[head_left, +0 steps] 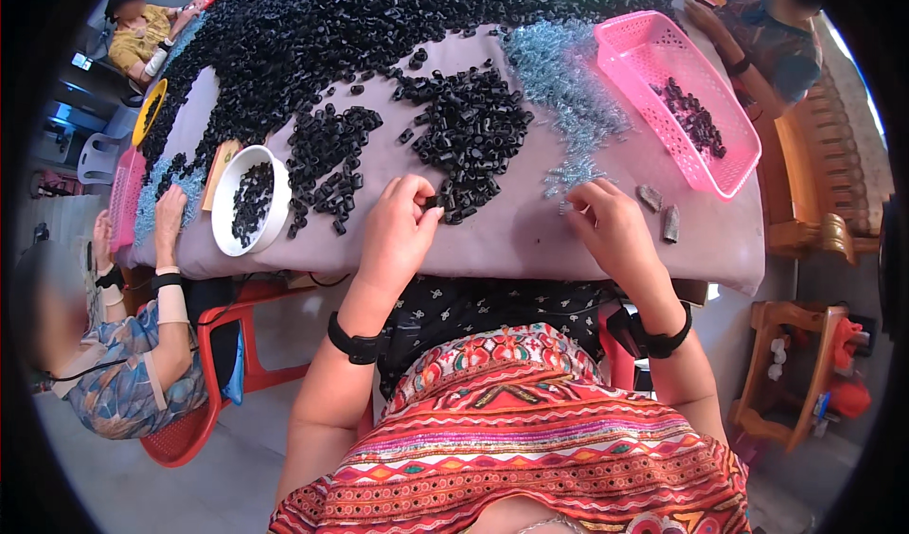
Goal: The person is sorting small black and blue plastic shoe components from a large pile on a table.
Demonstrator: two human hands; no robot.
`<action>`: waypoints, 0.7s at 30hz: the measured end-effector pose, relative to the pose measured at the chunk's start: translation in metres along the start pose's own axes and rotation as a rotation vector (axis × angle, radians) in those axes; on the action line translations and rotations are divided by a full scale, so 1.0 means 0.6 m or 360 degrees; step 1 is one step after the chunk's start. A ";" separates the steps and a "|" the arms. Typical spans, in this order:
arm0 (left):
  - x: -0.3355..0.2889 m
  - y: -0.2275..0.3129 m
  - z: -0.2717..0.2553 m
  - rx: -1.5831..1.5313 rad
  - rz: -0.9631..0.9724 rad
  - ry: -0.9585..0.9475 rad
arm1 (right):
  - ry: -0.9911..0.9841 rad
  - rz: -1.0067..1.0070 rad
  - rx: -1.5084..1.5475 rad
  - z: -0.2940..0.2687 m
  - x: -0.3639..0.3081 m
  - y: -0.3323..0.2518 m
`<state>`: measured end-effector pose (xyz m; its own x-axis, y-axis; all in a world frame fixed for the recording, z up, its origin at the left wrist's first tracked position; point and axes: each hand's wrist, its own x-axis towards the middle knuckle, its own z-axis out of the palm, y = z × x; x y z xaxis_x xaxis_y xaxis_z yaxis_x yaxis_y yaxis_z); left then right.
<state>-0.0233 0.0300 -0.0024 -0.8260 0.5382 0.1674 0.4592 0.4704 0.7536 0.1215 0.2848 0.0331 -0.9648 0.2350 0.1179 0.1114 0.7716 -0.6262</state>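
Note:
My left hand (400, 226) is closed, with a small black plastic part (433, 202) pinched between thumb and forefinger. It sits at the near edge of a heap of similar black parts (478, 132). My right hand (611, 229) rests low over the cloth, fingertips bent together beside the near end of a strip of small, shiny pale-blue pieces (575, 136). Whatever those fingertips hold is too small to make out. Two short grey finger-shaped sleeves (671, 223) lie just right of that hand.
A pink perforated basket (748, 169) holding some black parts stands at the right. On the left is a white bowl (222, 207) of black parts. A huge black pile (312, 23) covers the far table. Co-workers sit left, far left and far right.

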 end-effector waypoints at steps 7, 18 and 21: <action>-0.008 0.005 -0.009 -0.0278 -0.0190 -0.0054 | -0.0050 -0.0044 -0.0361 0.017 0.001 -0.004; 0.014 0.016 -0.021 0.0346 0.0263 -0.0020 | 0.0018 -0.0109 -0.0247 0.018 0.004 -0.012; 0.022 0.003 -0.021 0.0306 0.0233 -0.0063 | 0.0020 -0.0071 -0.0085 0.012 0.004 -0.021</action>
<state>-0.0376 0.0290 0.0094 -0.7345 0.6356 0.2378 0.6299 0.5081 0.5874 0.1159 0.2715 0.0355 -0.9661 0.2069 0.1545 0.0814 0.8118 -0.5782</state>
